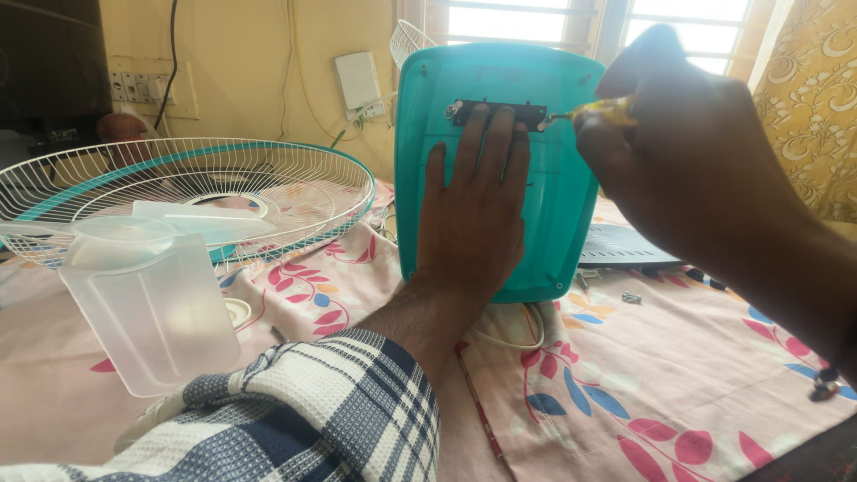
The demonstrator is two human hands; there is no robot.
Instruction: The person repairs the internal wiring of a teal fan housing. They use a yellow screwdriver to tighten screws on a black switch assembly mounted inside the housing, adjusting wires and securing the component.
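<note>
From the head camera, the teal plastic panel (500, 178) stands tilted up on the cloth-covered table (678, 375), a smooth, rounded-cornered slab with a faint grid of lines moulded into its face and a small black bracket (498, 113) fixed across its upper part. The left hand (473, 210) lies flat on the panel with its fingers spread and pressed against the plastic, the fingertips touching the lower edge of the bracket. The right hand (687, 156) is closed around a yellow-handled screwdriver (598, 110), whose thin metal tip reaches the bracket's end just beyond the left fingertips. Well off to the far side of the left hand rests a white wire fan guard (187, 192) with a teal rim, and nearer the wrist stands a frosted, translucent plastic piece (147, 303), cloudy and soft-edged. A checked blue-and-white sleeve (321, 411) covers the left forearm. Under the right forearm lie a grey ribbed part (625, 245) and a loose screw (631, 297) on the floral fabric, which is pale pink with red and blue leaves. A white cable (518, 342) curls out from beneath the panel by the left wrist.
</note>
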